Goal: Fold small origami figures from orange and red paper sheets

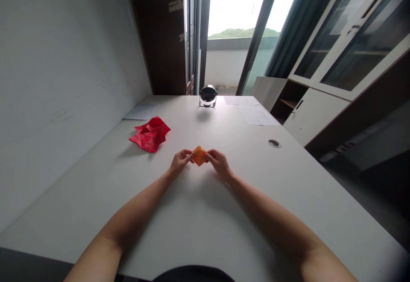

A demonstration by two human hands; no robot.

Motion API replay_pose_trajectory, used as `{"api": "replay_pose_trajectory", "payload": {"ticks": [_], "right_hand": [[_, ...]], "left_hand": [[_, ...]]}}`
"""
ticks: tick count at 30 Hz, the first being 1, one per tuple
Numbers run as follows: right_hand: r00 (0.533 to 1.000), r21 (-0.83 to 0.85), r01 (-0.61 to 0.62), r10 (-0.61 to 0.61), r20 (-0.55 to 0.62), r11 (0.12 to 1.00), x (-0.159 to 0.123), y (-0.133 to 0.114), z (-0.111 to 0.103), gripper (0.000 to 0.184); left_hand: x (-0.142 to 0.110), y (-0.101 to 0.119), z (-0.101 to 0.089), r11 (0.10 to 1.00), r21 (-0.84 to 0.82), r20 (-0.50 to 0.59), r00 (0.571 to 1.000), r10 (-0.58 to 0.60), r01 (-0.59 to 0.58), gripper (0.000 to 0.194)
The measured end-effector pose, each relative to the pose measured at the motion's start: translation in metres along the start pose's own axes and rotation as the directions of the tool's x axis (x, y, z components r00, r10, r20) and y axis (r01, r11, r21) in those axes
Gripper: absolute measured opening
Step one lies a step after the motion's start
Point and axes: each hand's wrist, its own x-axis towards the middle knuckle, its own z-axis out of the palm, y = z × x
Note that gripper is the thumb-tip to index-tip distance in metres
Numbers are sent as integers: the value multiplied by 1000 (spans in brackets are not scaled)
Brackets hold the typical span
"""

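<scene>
Between my two hands is a small piece of folded orange paper (199, 156), diamond-shaped from above, with creases meeting near its middle. My left hand (182, 161) pinches its left corner between thumb and fingers. On the opposite side, my right hand (219, 162) grips the right corner in the same way. Both hands are close to the white table top, near its middle. Farther off to the left lies a creased sheet of red paper (150, 134), partly opened out, with raised folds and pointed edges. The undersides of the orange piece are hidden.
A round black device on a metal stand (208, 95) is at the table's (198, 222) far edge. White sheets (258, 114) lie at the back right, another sheet (141, 111) at the back left. A cable hole (273, 143) is on the right. A wall (70, 81) borders the left side.
</scene>
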Motion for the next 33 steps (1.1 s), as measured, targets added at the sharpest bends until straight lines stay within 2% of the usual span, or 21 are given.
{"api": "replay_pose_trajectory", "payload": {"ticks": [3, 12, 16, 21, 28, 33], "right_hand": [[1000, -14, 3, -3, -12, 1000, 0, 0, 0, 36], [993, -89, 43, -53, -103, 995, 2, 5, 2, 35], [997, -112, 43, -50, -58, 993, 1, 5, 1, 36], [998, -194, 69, -70, 0, 979, -1, 4, 2, 27], [996, -281, 78, -63, 63, 957, -5, -5, 4, 24], [992, -269, 86, -57, 113, 959, -8, -12, 5, 23]], "left_hand": [[0, -1, -1, 1000, 25, -1, 1000, 0, 0, 36], [-1, -5, 2, 996, 89, 82, 997, 3, -10, 31], [-1, -5, 4, 998, 66, 92, 996, 15, -21, 33], [-3, -8, 5, 994, 111, 107, 994, -8, -4, 45], [-9, -5, 8, 970, 242, 104, 995, 6, -31, 41], [-9, -2, 7, 956, 294, 97, 995, -20, -9, 42]]}}
